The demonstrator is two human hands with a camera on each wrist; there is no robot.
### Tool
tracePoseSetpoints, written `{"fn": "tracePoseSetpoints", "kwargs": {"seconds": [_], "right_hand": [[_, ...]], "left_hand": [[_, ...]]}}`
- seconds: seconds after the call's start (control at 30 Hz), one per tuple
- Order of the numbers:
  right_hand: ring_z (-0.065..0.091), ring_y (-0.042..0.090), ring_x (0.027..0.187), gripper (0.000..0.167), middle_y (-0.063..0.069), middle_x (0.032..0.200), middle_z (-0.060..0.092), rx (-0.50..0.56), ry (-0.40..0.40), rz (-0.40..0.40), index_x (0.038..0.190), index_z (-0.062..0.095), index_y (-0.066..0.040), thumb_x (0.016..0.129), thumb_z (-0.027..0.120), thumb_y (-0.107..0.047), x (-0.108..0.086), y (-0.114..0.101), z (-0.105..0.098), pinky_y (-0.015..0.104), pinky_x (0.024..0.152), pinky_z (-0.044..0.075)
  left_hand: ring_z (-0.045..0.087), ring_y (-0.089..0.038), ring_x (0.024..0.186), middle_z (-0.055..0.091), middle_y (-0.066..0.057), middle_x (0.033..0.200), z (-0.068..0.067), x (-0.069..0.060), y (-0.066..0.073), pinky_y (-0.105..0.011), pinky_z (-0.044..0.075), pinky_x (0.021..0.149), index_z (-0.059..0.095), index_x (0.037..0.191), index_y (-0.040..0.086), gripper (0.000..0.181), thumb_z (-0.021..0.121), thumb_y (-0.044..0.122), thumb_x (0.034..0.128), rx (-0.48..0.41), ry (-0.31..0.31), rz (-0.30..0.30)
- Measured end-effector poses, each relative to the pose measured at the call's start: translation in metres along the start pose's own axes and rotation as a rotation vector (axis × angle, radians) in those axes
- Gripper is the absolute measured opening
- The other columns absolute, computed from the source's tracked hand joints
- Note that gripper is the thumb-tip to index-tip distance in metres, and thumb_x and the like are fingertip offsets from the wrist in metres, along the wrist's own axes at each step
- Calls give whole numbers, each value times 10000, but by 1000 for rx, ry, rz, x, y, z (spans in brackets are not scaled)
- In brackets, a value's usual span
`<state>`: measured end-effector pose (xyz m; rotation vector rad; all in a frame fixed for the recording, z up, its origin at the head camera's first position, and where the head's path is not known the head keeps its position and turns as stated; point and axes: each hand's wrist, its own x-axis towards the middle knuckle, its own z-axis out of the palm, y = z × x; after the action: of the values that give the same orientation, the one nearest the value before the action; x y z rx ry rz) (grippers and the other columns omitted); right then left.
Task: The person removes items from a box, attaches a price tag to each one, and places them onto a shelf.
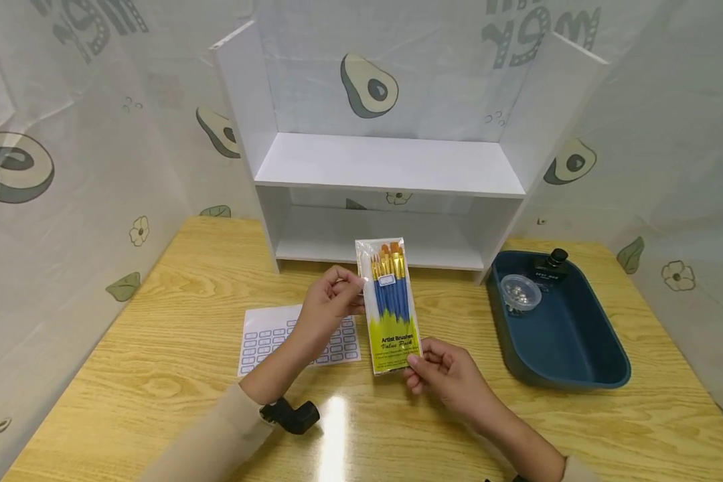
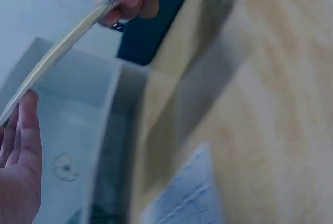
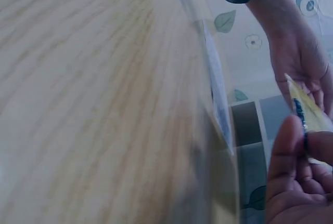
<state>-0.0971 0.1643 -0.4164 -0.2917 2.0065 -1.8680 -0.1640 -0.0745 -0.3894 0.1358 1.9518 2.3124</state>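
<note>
Your beige left sleeve (image 1: 207, 435) lies nearest, at the lower left of the frame. Above it, left of centre, a white sheet (image 1: 268, 338) with rows of small bordered labels lies partly behind your forearm. Your left hand (image 1: 330, 304) pinches the left edge of the brush pack (image 1: 389, 306), which is held mid-frame, slightly tilted. The pack is slim, clear and shiny: blue-handled brushes (image 1: 401, 294) with gold ferrules and orange-brown bristles, a small white label (image 1: 387, 280) across them, and a ragged yellow-green lower part lettered "Artist Brushes Value Pack". Your right hand (image 1: 448, 378) pinches its lower right edge. At frame right, a dark blue tub (image 1: 578, 348) holds a round clear container (image 1: 521, 292).
</note>
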Motion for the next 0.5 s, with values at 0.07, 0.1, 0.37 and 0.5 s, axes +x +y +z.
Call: {"fn": "tracePoseSetpoints", "kwargs": {"seconds": [0.07,0.1,0.37,0.5], "right_hand": [[709,61,780,302,133,934,745,-20,21,-61,1186,576,172,1064,592,-103,1,-3,0,261,720,636],[713,69,783,291,130,932,747,-35,25,-97,1172,582,168,1066,589,-103,2,-5,-1,274,722,639],[703,66,776,231,-64,881,736,-89,64,-264,1093,595,142,1078,560,-86,16,-33,-5,271,720,632],[687,62,765,238,-59,864,725,-60,98,-277,1139,571,160,1078,550,-70,26,-51,-9,245,706,617]], "left_hand": [[744,-122,849,738,16,897,-6,0,12,-349,653,838,578,1112,-9,104,547,83,1075,2,-50,40],[754,-125,856,762,-14,946,-10,0,19,-357,655,842,579,1120,-20,122,542,89,1080,10,-66,63],[676,-99,775,728,-205,963,-63,14,70,-177,547,697,623,1080,-34,124,624,77,1026,503,324,459],[590,-285,925,614,-242,1115,-89,30,77,-248,469,818,541,1216,-49,294,653,98,988,708,527,478]]}}
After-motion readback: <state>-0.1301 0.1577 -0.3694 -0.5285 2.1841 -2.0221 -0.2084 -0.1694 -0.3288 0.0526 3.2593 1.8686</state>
